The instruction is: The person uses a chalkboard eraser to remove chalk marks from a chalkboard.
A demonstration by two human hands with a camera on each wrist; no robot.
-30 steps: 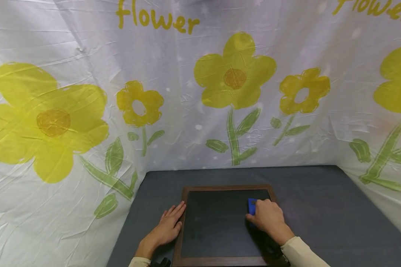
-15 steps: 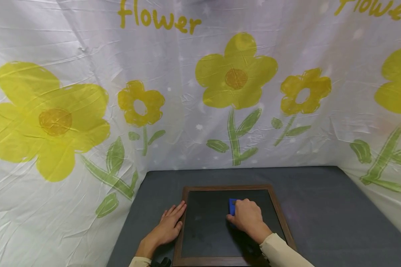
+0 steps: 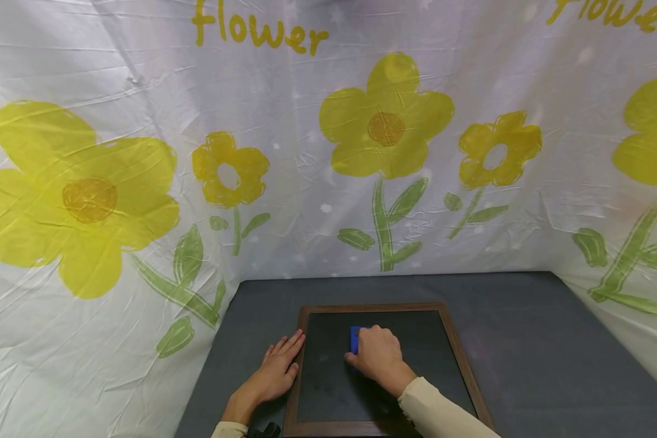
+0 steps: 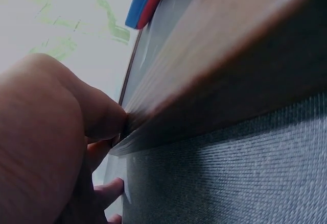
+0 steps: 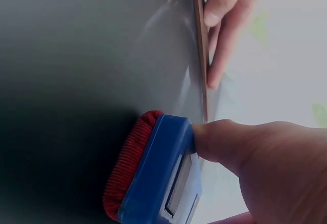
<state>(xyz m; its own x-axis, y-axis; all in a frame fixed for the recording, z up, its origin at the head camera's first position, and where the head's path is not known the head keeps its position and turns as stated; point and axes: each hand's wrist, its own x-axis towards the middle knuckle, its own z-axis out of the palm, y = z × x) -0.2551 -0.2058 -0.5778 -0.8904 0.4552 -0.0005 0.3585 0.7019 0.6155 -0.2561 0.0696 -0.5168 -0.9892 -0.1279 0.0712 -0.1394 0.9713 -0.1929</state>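
Note:
A blackboard (image 3: 328,389) in a brown wooden frame lies on the dark table. My right hand (image 3: 380,359) grips a blue chalkboard eraser (image 5: 153,173), its red ribbed pad facing the board. In the head view the eraser shows left of the fingers, over the upper middle of the board. My left hand (image 3: 274,371) rests at the left side of the frame, fingers extended. Seen from the left wrist, the thumb (image 4: 104,117) touches the wooden frame (image 4: 204,45), and other fingers reach down by the cloth. Faint pale streaks (image 5: 156,17) show on the board.
Dark grey cloth covers the table (image 3: 547,353). White fabric walls (image 3: 295,231) printed with yellow flowers stand behind and at both sides. A black strap-like item (image 3: 268,431) shows by the left wrist.
My right hand has slid the eraser leftward across the board, from near the right side to the middle. My left hand has stayed at the frame.

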